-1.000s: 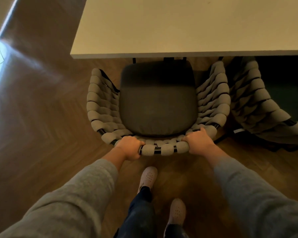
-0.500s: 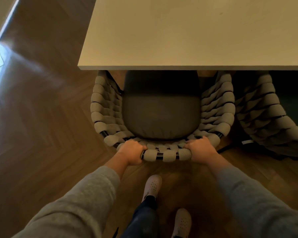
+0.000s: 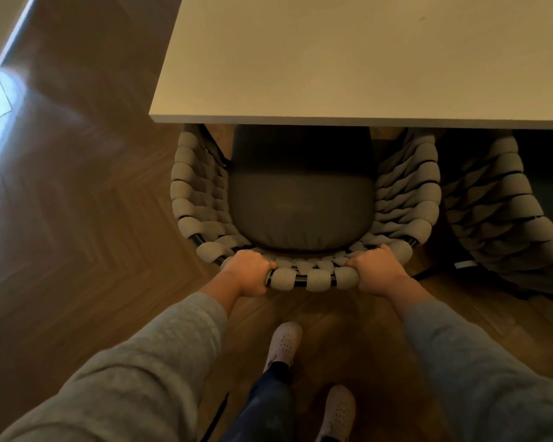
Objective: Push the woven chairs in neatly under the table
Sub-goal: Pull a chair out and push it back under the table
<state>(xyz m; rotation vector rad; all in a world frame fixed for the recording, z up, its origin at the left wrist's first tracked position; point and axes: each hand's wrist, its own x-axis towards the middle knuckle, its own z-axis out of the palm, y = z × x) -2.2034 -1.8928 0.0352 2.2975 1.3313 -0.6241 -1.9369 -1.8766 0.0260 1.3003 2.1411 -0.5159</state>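
Observation:
A woven chair [image 3: 192, 199] with thick grey rope sides and a dark seat cushion [image 3: 300, 205] stands straight in front of me. Its front part is hidden under the pale table [image 3: 332, 59]. My left hand [image 3: 248, 275] grips the top rail of the backrest on the left. My right hand [image 3: 375, 271] grips the same rail on the right. A second woven chair [image 3: 505, 224] stands to the right, partly under the table and angled.
Herringbone wooden floor [image 3: 77, 218] spreads to the left, with bright light at the far left edge. My two feet in pale shoes [image 3: 284, 342] stand just behind the chair. The table's near edge runs across the view above the seat.
The chair has slid forward under the table, so more of the seat cushion is covered by the tabletop. Both hands kept their grip on the backrest rail and I stepped forward.

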